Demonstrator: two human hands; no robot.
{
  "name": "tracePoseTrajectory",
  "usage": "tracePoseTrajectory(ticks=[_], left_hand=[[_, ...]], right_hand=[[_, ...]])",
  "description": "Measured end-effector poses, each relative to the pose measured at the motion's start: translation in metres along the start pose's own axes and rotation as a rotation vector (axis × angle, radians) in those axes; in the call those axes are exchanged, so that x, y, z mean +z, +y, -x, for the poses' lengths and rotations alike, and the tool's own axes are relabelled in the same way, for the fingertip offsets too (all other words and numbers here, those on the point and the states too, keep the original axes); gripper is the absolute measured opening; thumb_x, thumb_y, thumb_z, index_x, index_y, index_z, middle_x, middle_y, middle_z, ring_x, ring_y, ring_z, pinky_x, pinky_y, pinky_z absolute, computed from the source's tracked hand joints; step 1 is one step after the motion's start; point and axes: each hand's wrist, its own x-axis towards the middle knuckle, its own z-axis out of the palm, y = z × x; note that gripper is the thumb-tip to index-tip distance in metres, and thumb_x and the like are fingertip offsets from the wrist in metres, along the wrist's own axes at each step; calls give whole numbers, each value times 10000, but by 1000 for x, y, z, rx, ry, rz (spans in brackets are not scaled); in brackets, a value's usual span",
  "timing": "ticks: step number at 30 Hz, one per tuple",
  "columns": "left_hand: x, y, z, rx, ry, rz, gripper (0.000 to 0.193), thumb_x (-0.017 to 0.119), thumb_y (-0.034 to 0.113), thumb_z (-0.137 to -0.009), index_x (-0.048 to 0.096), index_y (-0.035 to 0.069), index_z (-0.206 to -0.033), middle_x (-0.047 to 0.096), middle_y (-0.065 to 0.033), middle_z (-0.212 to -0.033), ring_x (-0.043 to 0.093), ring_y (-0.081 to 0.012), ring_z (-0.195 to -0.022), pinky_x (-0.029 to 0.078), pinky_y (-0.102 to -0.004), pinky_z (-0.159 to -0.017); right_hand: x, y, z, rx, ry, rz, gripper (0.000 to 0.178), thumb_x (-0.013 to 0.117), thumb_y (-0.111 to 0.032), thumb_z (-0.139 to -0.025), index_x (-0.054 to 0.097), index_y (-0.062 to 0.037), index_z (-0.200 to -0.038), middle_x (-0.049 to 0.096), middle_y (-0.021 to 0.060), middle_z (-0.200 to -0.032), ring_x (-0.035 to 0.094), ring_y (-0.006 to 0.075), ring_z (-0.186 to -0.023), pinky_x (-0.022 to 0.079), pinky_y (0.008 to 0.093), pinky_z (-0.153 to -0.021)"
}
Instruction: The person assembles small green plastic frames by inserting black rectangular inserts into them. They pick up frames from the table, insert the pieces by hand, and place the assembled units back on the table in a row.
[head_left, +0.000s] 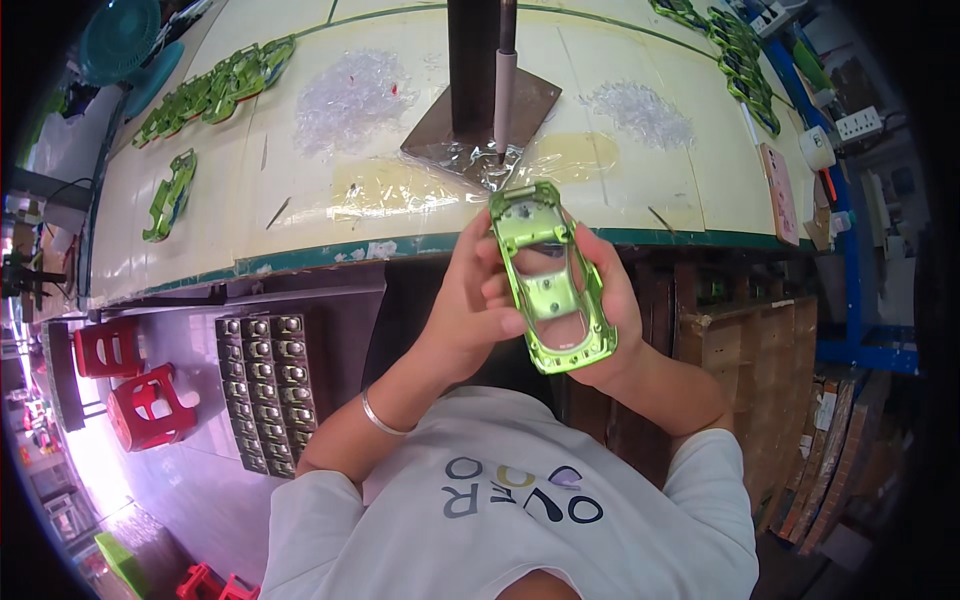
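Observation:
A shiny green toy car body shell (548,292) is held up between both hands, just off the table's near edge, with its hollow inside showing. My left hand (470,310) grips its left side, the thumb lying along the lower left edge and the fingers curled behind. On the right side, my right hand (612,310) closes around the shell, its fingers partly hidden beneath it. Behind the shell stands a dark metal post on a square base plate (425,140), with a slim grey rod-shaped tool (505,100) hanging beside the post.
Small clear plastic pieces lie in a left pile (350,100) and a right pile (640,112). Green shells stand in a row (215,90) at far left, with a single shell (170,195) nearer. A phone (778,190) lies at right. Below are red stools (150,405) and a wooden rack (750,370).

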Motion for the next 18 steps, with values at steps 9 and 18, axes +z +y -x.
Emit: tracePoseTrajectory(ticks=[9,18], left_hand=[[11,27,-18,3,-53,128,995,743,113,-539,126,102,-1319,358,-32,-1165,378,-159,-1099,333,-294,-928],[19,32,-17,26,-91,142,987,749,142,-550,130,92,-1317,356,-43,-1174,365,-172,-1116,309,-301,-940]], right_hand=[[25,-3,-18,-51,-27,-85,561,279,-425,-871,382,31,-1181,507,210,-1078,556,325,-865,434,376,-820],[32,-2,-15,-118,-16,-17,539,294,-421,-871,390,3,-1188,492,186,-1115,539,299,-927,412,359,-851]])
